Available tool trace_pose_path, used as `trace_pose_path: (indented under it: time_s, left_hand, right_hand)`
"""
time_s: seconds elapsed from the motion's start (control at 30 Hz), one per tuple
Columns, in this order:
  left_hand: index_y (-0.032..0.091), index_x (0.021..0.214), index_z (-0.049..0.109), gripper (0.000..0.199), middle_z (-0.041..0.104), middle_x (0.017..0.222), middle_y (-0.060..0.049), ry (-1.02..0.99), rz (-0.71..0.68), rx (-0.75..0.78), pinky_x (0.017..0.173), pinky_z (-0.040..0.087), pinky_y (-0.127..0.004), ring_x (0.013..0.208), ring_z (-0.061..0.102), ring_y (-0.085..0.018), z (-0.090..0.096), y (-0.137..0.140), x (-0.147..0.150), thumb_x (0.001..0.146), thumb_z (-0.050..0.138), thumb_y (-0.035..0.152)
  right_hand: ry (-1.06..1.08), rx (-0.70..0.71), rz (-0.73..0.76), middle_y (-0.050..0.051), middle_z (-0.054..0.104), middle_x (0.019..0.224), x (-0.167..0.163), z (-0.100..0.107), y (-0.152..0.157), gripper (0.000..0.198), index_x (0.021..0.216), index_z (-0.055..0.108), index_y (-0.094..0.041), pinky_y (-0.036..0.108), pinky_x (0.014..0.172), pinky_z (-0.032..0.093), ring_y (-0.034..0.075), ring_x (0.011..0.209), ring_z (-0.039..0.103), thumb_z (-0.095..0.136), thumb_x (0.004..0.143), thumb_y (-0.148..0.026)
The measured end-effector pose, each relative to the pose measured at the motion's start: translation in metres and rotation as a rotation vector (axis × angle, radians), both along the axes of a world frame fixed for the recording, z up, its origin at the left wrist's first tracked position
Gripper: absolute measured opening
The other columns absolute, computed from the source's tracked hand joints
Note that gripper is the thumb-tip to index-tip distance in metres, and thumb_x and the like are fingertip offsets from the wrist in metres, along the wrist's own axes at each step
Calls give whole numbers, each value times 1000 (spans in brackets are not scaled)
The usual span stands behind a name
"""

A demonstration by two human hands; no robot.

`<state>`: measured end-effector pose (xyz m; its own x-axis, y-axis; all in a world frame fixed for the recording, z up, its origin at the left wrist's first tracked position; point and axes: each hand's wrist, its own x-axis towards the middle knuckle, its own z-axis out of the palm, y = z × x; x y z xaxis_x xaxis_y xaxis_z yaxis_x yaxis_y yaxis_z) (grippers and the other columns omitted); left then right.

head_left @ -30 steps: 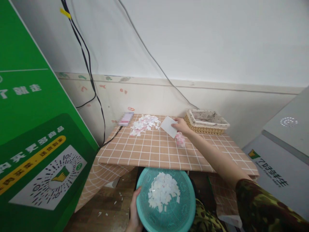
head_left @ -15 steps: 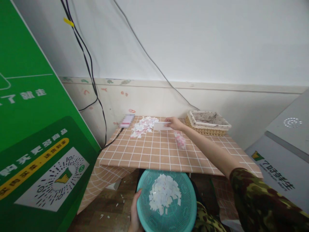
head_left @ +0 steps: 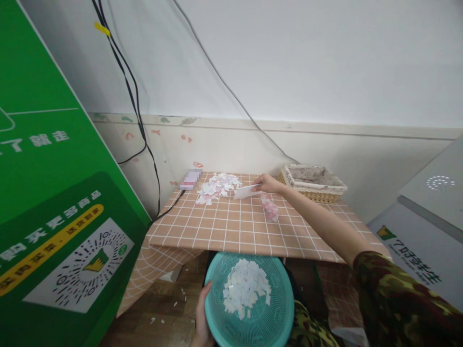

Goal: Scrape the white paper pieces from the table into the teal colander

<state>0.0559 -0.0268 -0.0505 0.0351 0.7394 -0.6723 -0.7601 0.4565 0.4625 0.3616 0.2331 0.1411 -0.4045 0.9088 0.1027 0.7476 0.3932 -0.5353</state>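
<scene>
— Where's the white card [head_left: 246, 192]?
— Tilted, pinched in the fingers of your right hand [head_left: 268, 183], just right of the paper pile [head_left: 219, 186] on the table's [head_left: 224, 233] far part
— And your left hand [head_left: 201, 315]?
— It grips the teal colander [head_left: 277, 320] near you, thumb showing, other fingers hidden; white scraps [head_left: 246, 286] lie inside

Soft light — floor [head_left: 155, 300] dim — edges stretched.
</scene>
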Motion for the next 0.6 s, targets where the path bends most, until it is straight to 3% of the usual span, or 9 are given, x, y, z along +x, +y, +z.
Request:
trace_pose_path:
  time_s: [0.27,0.6]
  left_hand:
    - [12,83,71,22,74,74,-8,-29,-28,10,83,50,-39,82,69,-26,9,-1,2,71,64,30]
    - [12,83,71,20,75,76,-7,17,-3,0,85,49,-37,81,68,-24,11,-1,2,72,63,27]
  right_hand:
    - [-28,22,-26,0,63,62,12,14,1,27,79,75,-11,22,56,37,14,60,54,64,66,-31]
    - [-48,58,-110,1,64,60,19,7,4,22,77,75,-13,22,56,39,15,61,55,63,67,-28]
